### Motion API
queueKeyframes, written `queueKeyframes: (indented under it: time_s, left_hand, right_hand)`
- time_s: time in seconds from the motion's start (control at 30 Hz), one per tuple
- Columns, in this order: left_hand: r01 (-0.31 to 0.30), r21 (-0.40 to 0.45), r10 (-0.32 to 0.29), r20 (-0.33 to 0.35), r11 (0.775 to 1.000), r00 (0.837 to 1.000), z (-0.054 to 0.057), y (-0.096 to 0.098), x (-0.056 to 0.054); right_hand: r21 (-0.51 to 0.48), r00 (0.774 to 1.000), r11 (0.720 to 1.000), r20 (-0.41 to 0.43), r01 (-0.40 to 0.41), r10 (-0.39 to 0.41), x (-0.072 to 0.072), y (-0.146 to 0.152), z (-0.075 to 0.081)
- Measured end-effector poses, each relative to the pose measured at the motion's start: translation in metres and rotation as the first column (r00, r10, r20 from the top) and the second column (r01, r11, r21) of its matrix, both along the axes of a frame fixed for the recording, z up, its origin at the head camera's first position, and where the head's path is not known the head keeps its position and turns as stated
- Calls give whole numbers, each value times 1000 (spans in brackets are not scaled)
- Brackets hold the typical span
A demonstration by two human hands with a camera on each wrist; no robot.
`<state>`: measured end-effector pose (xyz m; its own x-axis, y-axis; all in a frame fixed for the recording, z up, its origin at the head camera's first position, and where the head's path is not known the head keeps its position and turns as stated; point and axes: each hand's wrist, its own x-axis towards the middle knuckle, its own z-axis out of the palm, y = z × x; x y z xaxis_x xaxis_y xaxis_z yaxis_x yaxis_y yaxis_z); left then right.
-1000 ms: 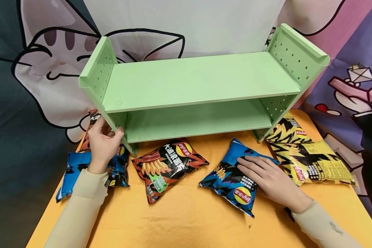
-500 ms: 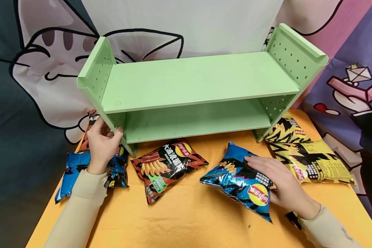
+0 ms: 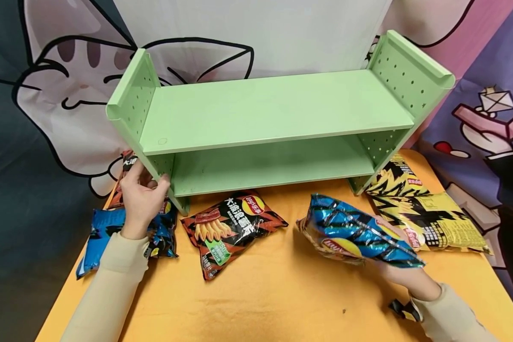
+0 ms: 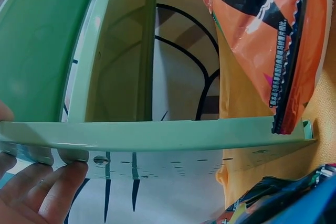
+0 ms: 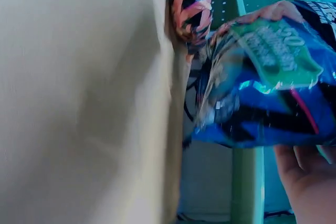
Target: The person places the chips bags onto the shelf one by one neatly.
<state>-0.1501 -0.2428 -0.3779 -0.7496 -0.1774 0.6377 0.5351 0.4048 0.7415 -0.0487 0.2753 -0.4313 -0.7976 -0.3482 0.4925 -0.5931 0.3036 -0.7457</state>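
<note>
My left hand (image 3: 142, 198) grips the front edge of the left side panel of a light green two-tier shelf (image 3: 278, 109). In the left wrist view its fingers (image 4: 60, 190) lie along the outer, perforated face. My right hand (image 3: 403, 278) holds a blue bag of chips (image 3: 355, 230), tilted up above the table right of centre. The bag hides most of that hand in the head view; fingers (image 5: 302, 169) show under the bag in the right wrist view. A dark red bag of chips (image 3: 235, 228) lies flat between my hands, before the shelf.
Yellow bags of chips (image 3: 432, 223) lie beside the shelf's right end. At its left end are another blue bag (image 3: 104, 232) and a red bag (image 3: 118, 195), partly behind my left hand. A yellow-orange cloth (image 3: 256, 304) covers the table. Printed curtains (image 3: 282, 38) hang behind.
My right hand, earlier flat on top of the blue bag of chips, has taken hold of it, lifted it and turned it over somewhat to the right. My left hand stays on the shelf.
</note>
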Motion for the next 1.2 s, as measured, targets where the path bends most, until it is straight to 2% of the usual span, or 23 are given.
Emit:
queueKeyframes:
  time_s: [0.1, 0.17, 0.2, 0.23, 0.33, 0.4, 0.47, 0.53, 0.63, 0.7, 0.73, 0.8, 0.87, 0.93, 0.97, 1.03, 1.07, 1.13, 1.2]
  left_hand:
    - [-2, 4, 2, 4, 1000, 1000, 0, 0, 0]
    - [-1, 6, 1, 4, 1000, 1000, 0, 1, 0]
    - [0, 6, 0, 4, 1000, 1000, 0, 1, 0]
    - [2, 6, -2, 4, 1000, 1000, 0, 1, -1]
    - [8, 7, -8, 4, 1000, 1000, 0, 1, -1]
    - [9, 9, -9, 3, 1000, 1000, -1, 1, -2]
    - [7, 9, -7, 3, 1000, 1000, -4, -1, -4]
    - [-1, 6, 1, 6, 1000, 1000, -9, -3, -6]
    - [-17, 3, 17, 14, 1000, 1000, -17, -9, -11]
    - [-23, 3, 23, 18, 1000, 1000, -20, -12, -13]
    - [-24, 3, 24, 19, 1000, 1000, -21, -12, -13]
    - [-23, 3, 23, 21, 1000, 1000, -21, -12, -13]
    - [-20, 3, 20, 18, 1000, 1000, -16, -8, -9]
    - [-19, 3, 19, 15, 1000, 1000, -11, -5, -6]
    - [-20, 2, 20, 11, 1000, 1000, -9, -3, -5]
    - [-23, 0, 23, 4, 1000, 1000, -5, -1, -2]
    - [-23, -1, 23, 3, 1000, 1000, -5, -1, -2]
    - [-21, 0, 21, 1, 1000, 1000, -5, -1, -3]
    - [-19, 1, 19, 2, 1000, 1000, -4, -1, -2]
  right_hand:
    - [22, 999, 1000, 36, 14, -14, -1, -1, -3]
    - [-33, 998, 999, 64, -15, 17, -4, -3, -4]
    - [-101, 986, 995, 165, -20, 36, -4, -4, -3]
    - [-119, 973, 993, 225, -23, 50, -4, -4, -3]
    - [-124, 934, 992, 354, 2, 43, -2, -3, -5]
    - [-112, 893, 994, 448, 2, 49, -2, -2, -6]
    - [-111, 840, 994, 538, -10, 69, -2, 0, -7]
    - [-101, 796, 994, 599, -29, 84, -3, 1, -8]
    - [-47, 744, 998, 665, -34, 57, -8, 3, -10]
    - [13, 712, 1000, 702, -24, 8, -12, 5, -12]
    - [35, 685, 999, 729, -17, -14, -14, 6, -12]
    - [58, 614, 998, 788, -10, -40, -18, 8, -14]
    - [116, 533, 993, 840, 8, -103, -23, 10, -15]
    - [137, 453, 990, 882, 17, -130, -28, 10, -16]
    - [157, 432, 987, 889, 20, -150, -30, 10, -17]
    - [208, 413, 978, 888, 27, -200, -34, 9, -18]
    - [207, 417, 978, 887, 27, -199, -35, 8, -19]
    - [239, 436, 970, 870, 37, -231, -37, 6, -20]
    - [307, 482, 951, 827, 47, -291, -39, 5, -21]
